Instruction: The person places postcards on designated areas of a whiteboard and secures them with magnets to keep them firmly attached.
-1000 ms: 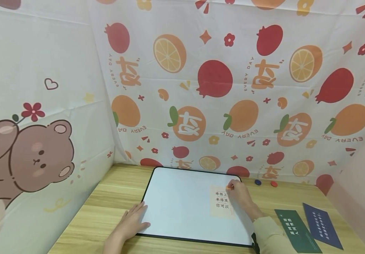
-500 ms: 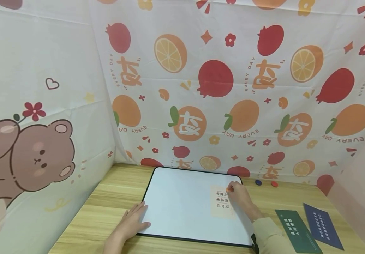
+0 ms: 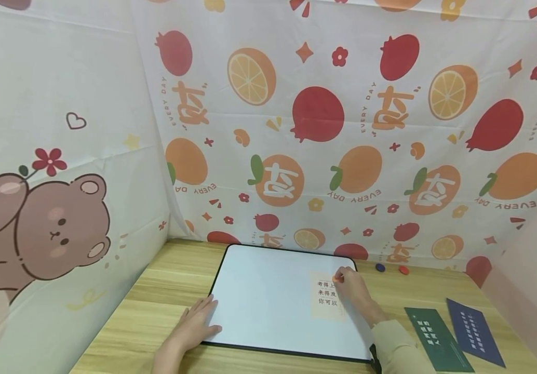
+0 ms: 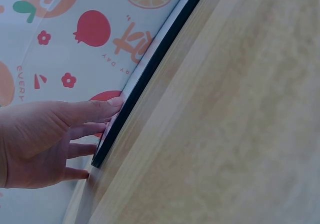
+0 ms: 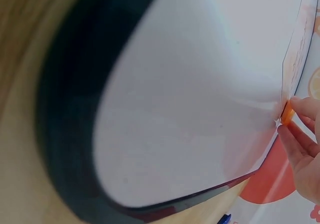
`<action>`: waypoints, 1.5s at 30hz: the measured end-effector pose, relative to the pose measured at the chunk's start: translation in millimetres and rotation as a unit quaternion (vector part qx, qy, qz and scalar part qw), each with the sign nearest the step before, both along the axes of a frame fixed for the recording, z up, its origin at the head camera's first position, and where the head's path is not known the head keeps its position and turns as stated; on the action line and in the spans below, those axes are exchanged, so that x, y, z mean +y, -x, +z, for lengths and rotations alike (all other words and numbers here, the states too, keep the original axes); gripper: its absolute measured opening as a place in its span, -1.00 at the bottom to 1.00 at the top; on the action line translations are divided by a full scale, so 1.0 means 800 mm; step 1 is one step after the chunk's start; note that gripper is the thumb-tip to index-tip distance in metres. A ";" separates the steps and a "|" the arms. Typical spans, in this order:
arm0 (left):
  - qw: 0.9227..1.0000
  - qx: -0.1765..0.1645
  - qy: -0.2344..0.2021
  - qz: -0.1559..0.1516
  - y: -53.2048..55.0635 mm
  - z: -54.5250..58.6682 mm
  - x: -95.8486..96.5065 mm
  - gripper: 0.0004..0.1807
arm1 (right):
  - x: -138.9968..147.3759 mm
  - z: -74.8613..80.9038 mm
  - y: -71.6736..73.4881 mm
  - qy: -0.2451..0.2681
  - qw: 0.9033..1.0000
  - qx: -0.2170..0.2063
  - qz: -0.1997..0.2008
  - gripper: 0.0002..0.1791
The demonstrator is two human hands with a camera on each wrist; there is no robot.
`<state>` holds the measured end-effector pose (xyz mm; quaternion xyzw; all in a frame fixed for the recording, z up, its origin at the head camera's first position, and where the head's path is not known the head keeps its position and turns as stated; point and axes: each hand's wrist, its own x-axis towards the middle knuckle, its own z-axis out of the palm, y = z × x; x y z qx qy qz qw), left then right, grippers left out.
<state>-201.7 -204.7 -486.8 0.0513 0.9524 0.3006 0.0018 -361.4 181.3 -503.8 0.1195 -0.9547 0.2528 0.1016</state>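
Orange magnet [image 5: 287, 114] is being pinched by right hand [image 3: 354, 288] at card [image 3: 323, 312] top, apparently pinning it; left hand [image 3: 196, 325], fingers extended, is presumably steadying board [image 3: 264, 296].

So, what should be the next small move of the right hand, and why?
Probably the right hand should press the orange piece gently against the beige card: it pinches this piece near the card's upper right corner in the head view, while the left hand touches the left edge of the whiteboard, which may steady it.
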 end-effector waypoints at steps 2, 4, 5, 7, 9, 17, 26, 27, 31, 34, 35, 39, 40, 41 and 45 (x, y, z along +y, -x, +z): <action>1.000 -0.001 0.001 0.001 0.001 0.000 0.000 -0.32 | 0.001 0.001 -0.001 0.008 1.000 -0.002 -0.003 -0.85; 1.000 -0.001 0.004 0.001 0.001 0.000 0.001 -0.32 | 0.002 0.003 -0.002 0.020 1.000 -0.004 -0.004 -0.88; 1.000 -0.001 0.004 0.001 0.002 0.000 0.001 -0.32 | 0.004 0.004 -0.002 0.026 1.000 -0.002 -0.005 -0.89; 1.000 -0.002 0.005 0.001 0.002 0.000 0.001 -0.32 | 0.008 0.005 -0.001 0.036 0.999 0.005 -0.006 -0.90; 1.000 -0.003 0.005 0.001 0.002 0.000 0.002 -0.32 | 0.012 0.008 0.000 0.048 0.999 0.016 -0.006 -0.91; 1.000 -0.002 0.006 0.000 0.002 0.004 0.003 -0.33 | 0.029 0.031 -0.009 0.081 0.992 0.096 -0.027 -0.88; 1.000 -0.011 0.004 0.003 0.001 0.007 0.005 -0.34 | 0.061 0.049 -0.038 0.130 0.987 0.050 -0.084 -0.78; 1.000 -0.012 0.004 0.004 0.001 0.007 0.005 -0.34 | 0.066 0.050 -0.042 0.133 0.986 0.042 -0.087 -0.77; 1.000 -0.012 0.002 0.004 0.001 0.007 0.006 -0.34 | 0.083 0.058 -0.059 0.138 0.986 0.023 -0.092 -0.72; 1.000 -0.011 0.003 0.004 0.001 0.006 0.006 -0.34 | 0.097 0.063 -0.070 0.142 0.984 0.016 -0.103 -0.69; 1.000 -0.011 0.003 0.004 0.001 0.006 0.006 -0.34 | 0.101 0.064 -0.074 0.142 0.984 0.014 -0.107 -0.69; 1.000 -0.010 0.004 0.003 0.001 0.005 0.005 -0.34 | 0.116 0.070 -0.087 0.148 0.981 0.009 -0.127 -0.66; 1.000 -0.010 0.005 0.003 0.001 0.005 0.005 -0.34 | 0.119 0.071 -0.090 0.154 0.979 0.010 -0.132 -0.65; 1.000 -0.011 0.005 0.003 0.001 0.005 0.005 -0.34 | 0.121 0.072 -0.092 0.161 0.977 0.012 -0.136 -0.64; 1.000 -0.015 0.008 0.005 0.000 0.006 0.004 -0.34 | 0.126 0.073 -0.103 0.186 0.970 0.035 -0.153 -0.64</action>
